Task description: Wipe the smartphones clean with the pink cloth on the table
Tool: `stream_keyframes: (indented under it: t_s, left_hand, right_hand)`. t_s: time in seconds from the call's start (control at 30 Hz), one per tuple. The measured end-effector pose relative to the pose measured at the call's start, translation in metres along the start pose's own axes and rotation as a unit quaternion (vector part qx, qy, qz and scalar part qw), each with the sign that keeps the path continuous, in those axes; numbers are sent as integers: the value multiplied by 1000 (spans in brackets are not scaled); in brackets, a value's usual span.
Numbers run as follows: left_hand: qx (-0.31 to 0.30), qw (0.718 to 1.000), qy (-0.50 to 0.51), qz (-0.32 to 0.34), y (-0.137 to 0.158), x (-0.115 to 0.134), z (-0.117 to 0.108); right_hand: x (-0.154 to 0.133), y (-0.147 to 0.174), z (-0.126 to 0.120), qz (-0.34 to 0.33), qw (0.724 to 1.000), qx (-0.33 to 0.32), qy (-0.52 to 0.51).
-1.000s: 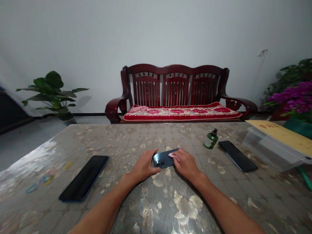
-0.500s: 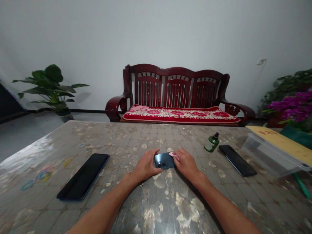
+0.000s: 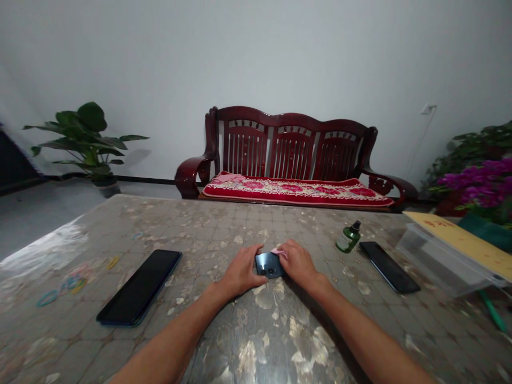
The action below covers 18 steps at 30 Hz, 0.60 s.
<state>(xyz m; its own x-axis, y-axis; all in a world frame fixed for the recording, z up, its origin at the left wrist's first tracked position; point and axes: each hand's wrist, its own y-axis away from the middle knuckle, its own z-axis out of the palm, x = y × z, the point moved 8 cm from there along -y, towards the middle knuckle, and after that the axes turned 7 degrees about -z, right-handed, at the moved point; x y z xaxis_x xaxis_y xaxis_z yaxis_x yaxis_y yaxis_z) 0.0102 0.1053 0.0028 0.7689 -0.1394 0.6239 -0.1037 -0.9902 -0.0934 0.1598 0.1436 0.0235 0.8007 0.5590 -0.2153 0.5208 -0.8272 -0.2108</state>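
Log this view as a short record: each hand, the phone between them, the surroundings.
Left hand: grips one end of the gray-blue phone
Right hand: holds a pink cloth at the phone's back
Gray-blue phone: back up, camera lenses showing
To the left: black phone, colored bands
To the right: green bottle, dark phone, clear box
Behind: wooden bench, red cover

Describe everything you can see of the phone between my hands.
The phone looks dark blue-grey, its glossy back facing up, with round camera lenses by the near edge. Your left hand grips its left end; your right hand covers the right end, holding a pink cloth against the back. Whether it touches the table isn't clear.
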Motion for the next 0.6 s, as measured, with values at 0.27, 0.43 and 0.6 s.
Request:
stream_keyframes:
  t_s: [0.27,0.43,0.6]
  left_hand:
    - [-7,1000,9,-2,-1,-2,0]
    - [-3,1000,12,0,-1,-3,1]
    - [-3,1000,14,-1,0,-2,0]
  right_hand:
    - [26,4,-11,53,996,14,67]
    - [-2,3,-3,22,999,20,18]
    - [-9,2,-1,-7,1000,15,1]
